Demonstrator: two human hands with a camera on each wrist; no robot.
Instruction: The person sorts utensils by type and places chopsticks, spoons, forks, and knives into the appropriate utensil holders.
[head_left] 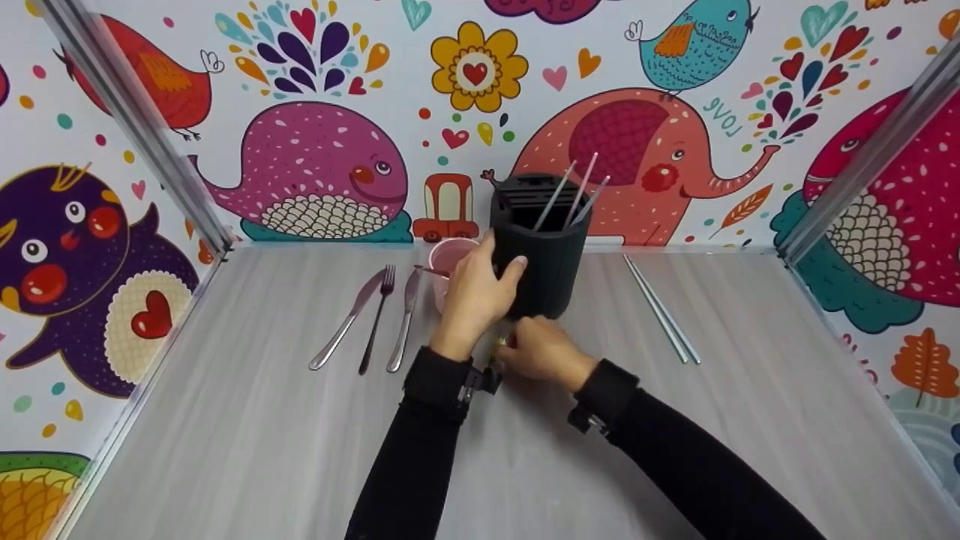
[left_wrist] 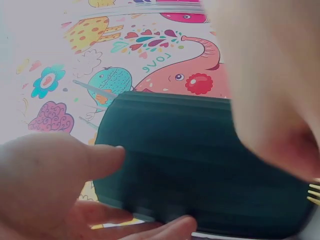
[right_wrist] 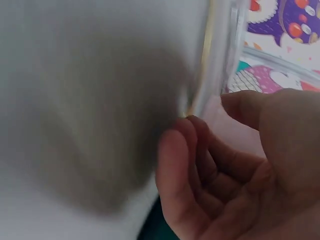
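Note:
My left hand holds the left side of a black ribbed utensil holder, thumb on the near face and fingers round the side. Thin pale sticks stand in its open top. Low before the holder is my right hand, fingers curled, beside a gold fork whose tines show at the left wrist view's edge. In the right wrist view, the right fingertips meet a thin gold handle, the thumb a little apart; I cannot tell whether they pinch it.
Left of the hands lie a knife, a dark fork and another knife. A pink cup with a dark handle leaning out stands partly behind my left hand. Pale chopsticks lie at the right. A patterned wall closes the back.

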